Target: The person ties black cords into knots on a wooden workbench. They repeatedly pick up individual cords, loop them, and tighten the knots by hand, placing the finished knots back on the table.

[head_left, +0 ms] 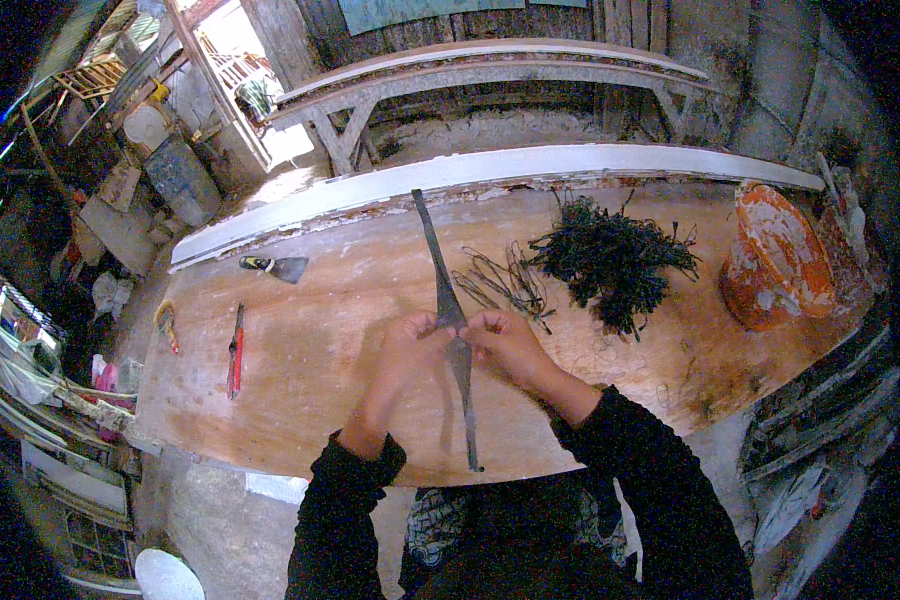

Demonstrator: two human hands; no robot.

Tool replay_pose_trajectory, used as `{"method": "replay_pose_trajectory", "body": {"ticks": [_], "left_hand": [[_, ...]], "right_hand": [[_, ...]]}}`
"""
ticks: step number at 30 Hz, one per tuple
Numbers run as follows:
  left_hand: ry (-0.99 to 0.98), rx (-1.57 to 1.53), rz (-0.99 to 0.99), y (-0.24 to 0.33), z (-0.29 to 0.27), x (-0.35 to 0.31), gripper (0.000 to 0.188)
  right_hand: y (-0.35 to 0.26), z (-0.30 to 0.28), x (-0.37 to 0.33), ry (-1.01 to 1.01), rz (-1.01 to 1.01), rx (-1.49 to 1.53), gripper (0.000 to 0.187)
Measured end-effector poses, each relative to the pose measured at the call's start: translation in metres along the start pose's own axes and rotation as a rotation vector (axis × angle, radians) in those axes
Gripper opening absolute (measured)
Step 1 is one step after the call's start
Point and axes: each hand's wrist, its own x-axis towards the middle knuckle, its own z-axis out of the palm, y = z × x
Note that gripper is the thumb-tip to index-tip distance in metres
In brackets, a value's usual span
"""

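A long, thin dark-grey strip point(440, 275) stretches across the middle of the wooden tabletop point(310, 400). It is widest near its middle and tapers toward both ends, one pointing away and the other toward me. My left hand point(410, 350) pinches it at the wide part, fingers closed. Right beside it, my right hand point(507, 348) grips the same part between thumb and fingers. I cannot tell what the strip is made of. Just beyond my right hand lie loose loops of thin cord or wire point(510, 280), next to a tangled dark bundle point(615, 260) of similar strands.
At the left lie a red-handled cutting tool point(236, 355), a putty knife point(278, 267) and a small curved tool point(167, 325). An orange tub point(775, 260) smeared white stands at the right. A long white moulding point(470, 168) runs along the far edge; a bench point(510, 75) stands behind.
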Motion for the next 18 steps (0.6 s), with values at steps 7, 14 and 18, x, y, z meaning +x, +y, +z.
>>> {"method": "replay_pose_trajectory", "body": {"ticks": [7, 14, 18], "left_hand": [[0.026, 0.025, -0.077, 0.008, 0.006, -0.005, 0.015], [0.038, 0.104, 0.011, 0.012, 0.006, -0.008, 0.015], [0.054, 0.459, 0.044, 0.025, 0.008, -0.01, 0.017]], "right_hand": [[-0.007, -0.001, -0.003, -0.056, 0.098, 0.157, 0.005], [-0.009, 0.0, -0.005, -0.022, 0.016, 0.06, 0.004], [0.001, -0.003, 0.0, 0.026, -0.093, -0.167, 0.005]]}}
